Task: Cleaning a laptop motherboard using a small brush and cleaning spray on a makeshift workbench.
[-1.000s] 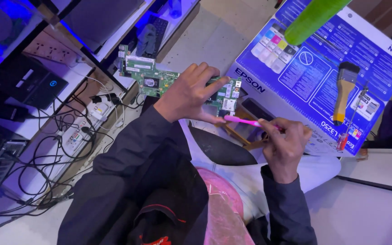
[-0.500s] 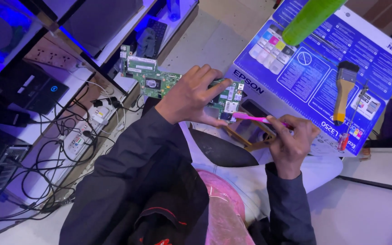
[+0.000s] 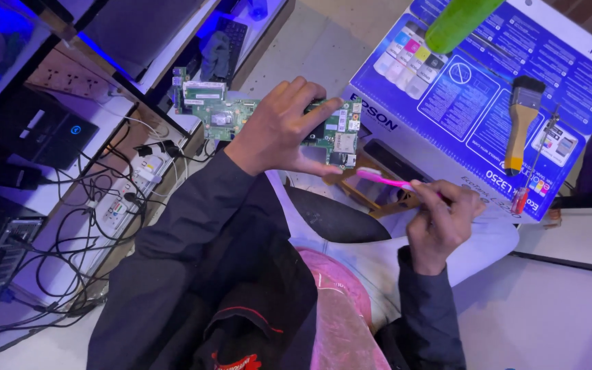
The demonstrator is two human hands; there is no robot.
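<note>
Risk, board slipping: gripping the green circuit board [image 3: 268, 123] only along its right end with the left hand [image 3: 279, 130]; far end hanging unsupported, likely to tilt or drop under brushing pressure.
Risk, component damage: pressing the pink toothbrush [image 3: 386, 179] too hard at the board's lower right corner, possibly bending small parts or connectors there.
Risk, static or residue: handling bare-handed; bristle condition, wet or dry, not discernible.
Left hand: closing around the board, thumb below, fingers spreading over the top face.
Right hand [image 3: 441, 218]: closing narrowly on the brush handle, head touching or just beside the board's corner; exact contact not discernible.
Board location: hovering above the lap, just left of the blue printer box [image 3: 447, 116].
Board appearance: green, flat, densely populated, silver chip toward its left, pale connectors at its right edge.
Beyond the board: paintbrush [image 3: 521, 123] and red-handled screwdriver [image 3: 530, 179] lying on the box.
</note>
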